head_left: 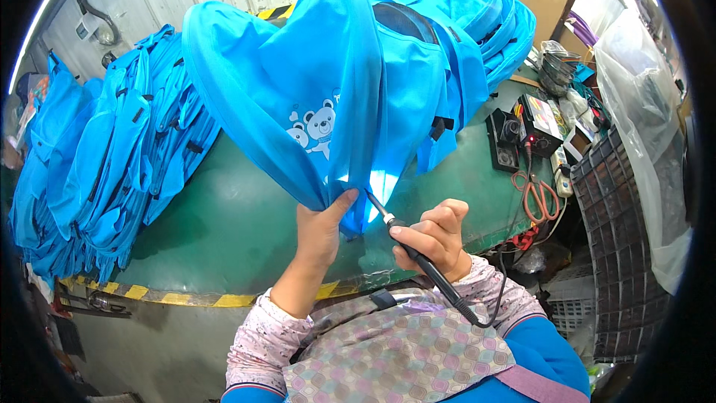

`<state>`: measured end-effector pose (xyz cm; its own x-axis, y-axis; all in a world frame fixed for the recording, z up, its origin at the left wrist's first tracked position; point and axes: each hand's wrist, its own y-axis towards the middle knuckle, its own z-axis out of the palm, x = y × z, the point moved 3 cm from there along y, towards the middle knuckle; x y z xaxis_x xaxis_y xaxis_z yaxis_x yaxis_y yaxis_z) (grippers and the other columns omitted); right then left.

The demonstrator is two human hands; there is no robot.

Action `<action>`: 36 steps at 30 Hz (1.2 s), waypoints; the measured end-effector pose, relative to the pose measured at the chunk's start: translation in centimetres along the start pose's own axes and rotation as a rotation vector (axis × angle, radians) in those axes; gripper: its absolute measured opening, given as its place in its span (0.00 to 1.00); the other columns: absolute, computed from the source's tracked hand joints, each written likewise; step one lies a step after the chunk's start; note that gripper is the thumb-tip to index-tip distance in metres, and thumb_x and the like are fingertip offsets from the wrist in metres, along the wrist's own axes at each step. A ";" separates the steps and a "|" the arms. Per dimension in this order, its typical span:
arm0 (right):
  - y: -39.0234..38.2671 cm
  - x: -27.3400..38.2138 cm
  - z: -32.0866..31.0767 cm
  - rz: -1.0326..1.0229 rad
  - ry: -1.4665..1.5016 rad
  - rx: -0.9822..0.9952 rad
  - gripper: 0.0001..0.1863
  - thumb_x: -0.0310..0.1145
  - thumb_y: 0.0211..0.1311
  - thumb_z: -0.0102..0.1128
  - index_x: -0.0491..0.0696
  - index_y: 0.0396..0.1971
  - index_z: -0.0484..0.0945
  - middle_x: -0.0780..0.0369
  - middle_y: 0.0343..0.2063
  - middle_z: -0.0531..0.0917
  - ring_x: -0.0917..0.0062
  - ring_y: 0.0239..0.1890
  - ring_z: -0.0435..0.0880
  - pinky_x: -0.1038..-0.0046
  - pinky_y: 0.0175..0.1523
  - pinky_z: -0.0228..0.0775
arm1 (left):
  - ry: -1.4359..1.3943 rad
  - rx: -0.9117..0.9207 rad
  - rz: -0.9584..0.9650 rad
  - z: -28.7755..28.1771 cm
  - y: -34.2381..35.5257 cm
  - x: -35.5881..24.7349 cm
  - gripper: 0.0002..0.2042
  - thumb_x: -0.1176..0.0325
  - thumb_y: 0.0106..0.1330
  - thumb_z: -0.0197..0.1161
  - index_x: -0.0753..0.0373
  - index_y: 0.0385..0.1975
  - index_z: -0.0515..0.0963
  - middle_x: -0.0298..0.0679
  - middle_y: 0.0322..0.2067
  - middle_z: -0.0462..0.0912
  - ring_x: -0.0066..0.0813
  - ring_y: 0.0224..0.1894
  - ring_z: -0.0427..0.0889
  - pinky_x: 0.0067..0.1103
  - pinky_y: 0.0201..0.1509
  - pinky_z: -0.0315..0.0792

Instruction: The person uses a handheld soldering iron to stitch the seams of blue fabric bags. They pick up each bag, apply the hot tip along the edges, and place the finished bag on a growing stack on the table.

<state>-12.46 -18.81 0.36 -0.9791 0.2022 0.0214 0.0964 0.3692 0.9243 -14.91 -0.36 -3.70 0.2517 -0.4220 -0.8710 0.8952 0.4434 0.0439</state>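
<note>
A bright blue fabric canopy (280, 78) with white bear prints stands spread over the table in front of me. My left hand (322, 227) pinches its lower corner, thumb on top of the cloth. In my right hand (436, 239) is a black soldering iron (430, 267), held like a pen, with its cord trailing from the rear end. The iron's metal tip points up and left and meets the blue fabric just right of my left thumb. Whether the tip presses into the cloth or only touches it, I cannot tell.
A pile of folded blue canopies (123, 157) lies at the left on the green table (201, 231). At the right sit a black soldering station (538, 125), an iron stand (503, 138) and orange-handled scissors (541, 200). Yellow-black tape (179, 298) lines the near edge. Clear plastic sheeting (641, 104) hangs far right.
</note>
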 end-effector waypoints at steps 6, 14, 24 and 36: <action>0.8 -0.1 0.4 -0.041 -0.057 0.071 0.16 0.33 0.49 0.70 0.53 0.41 0.82 0.73 0.21 0.72 0.78 0.28 0.70 0.69 0.42 0.58 | 0.032 0.011 0.020 -0.1 -0.1 0.5 0.16 0.73 0.62 0.71 0.68 0.48 0.78 0.38 0.43 0.84 0.23 0.43 0.81 0.21 0.49 0.73; 3.2 -1.1 -0.9 0.152 0.117 -0.033 0.15 0.32 0.50 0.71 0.53 0.40 0.83 0.70 0.26 0.79 0.76 0.29 0.74 0.68 0.42 0.60 | 0.114 -0.013 0.124 0.0 -0.4 0.5 0.13 0.74 0.65 0.68 0.69 0.47 0.79 0.37 0.42 0.83 0.22 0.42 0.80 0.21 0.49 0.73; 3.7 -0.8 0.3 -0.014 0.125 0.019 0.20 0.45 0.57 0.69 0.50 0.45 0.83 0.73 0.19 0.74 0.77 0.27 0.70 0.70 0.40 0.57 | -0.018 -0.112 0.167 -2.5 -2.5 2.4 0.09 0.74 0.68 0.64 0.68 0.46 0.77 0.36 0.39 0.84 0.20 0.41 0.80 0.18 0.48 0.71; 3.7 0.9 2.1 -0.147 0.100 0.071 0.14 0.39 0.53 0.68 0.50 0.38 0.82 0.74 0.18 0.73 0.80 0.27 0.70 0.70 0.42 0.58 | -0.095 -0.199 0.109 -0.9 -1.2 3.2 0.04 0.72 0.67 0.67 0.62 0.34 0.77 0.31 0.31 0.82 0.15 0.30 0.79 0.16 0.33 0.73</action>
<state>-12.64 -15.32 2.96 -0.9961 0.0515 -0.0711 -0.0403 0.4519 0.8912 -15.50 -1.50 -7.01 0.3851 -0.4311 -0.8160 0.7728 0.6340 0.0297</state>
